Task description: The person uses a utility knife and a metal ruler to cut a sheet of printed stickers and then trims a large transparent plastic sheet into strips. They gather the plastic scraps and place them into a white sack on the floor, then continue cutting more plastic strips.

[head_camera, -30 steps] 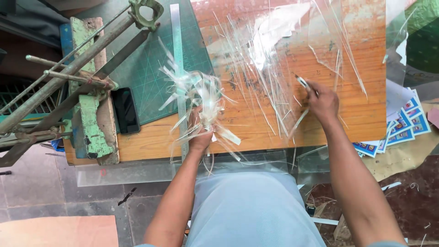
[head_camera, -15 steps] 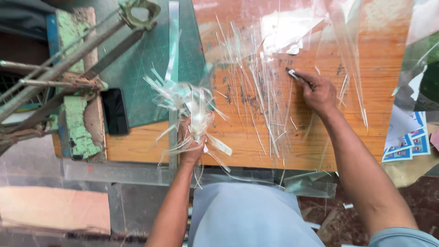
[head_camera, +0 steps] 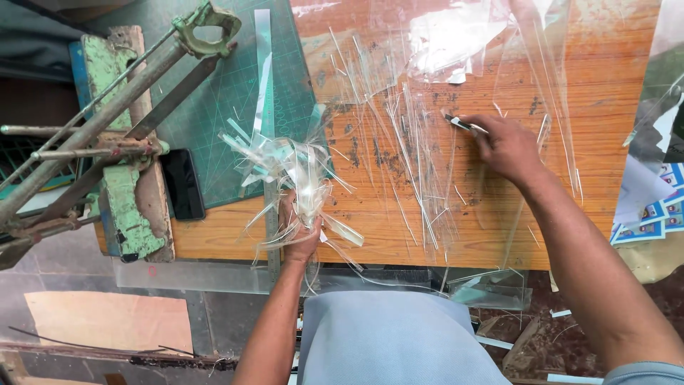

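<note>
A bunch of clear plastic strips (head_camera: 296, 171) is clenched in the left hand (head_camera: 299, 228) at the near edge of the wooden table (head_camera: 605, 93). A small cutting knife (head_camera: 459, 123) is grasped in the right hand (head_camera: 506, 146) farther in, among loose clear strips (head_camera: 413, 164) scattered over the wood. A black phone (head_camera: 183, 183) lies left of the bunch, beside a green cutting mat (head_camera: 221, 100) crossed by a steel ruler (head_camera: 265, 107). A green lever cutter (head_camera: 121, 135) occupies the left end. Blue-and-white printed sheets (head_camera: 652, 214) are seen at the right edge.
</note>
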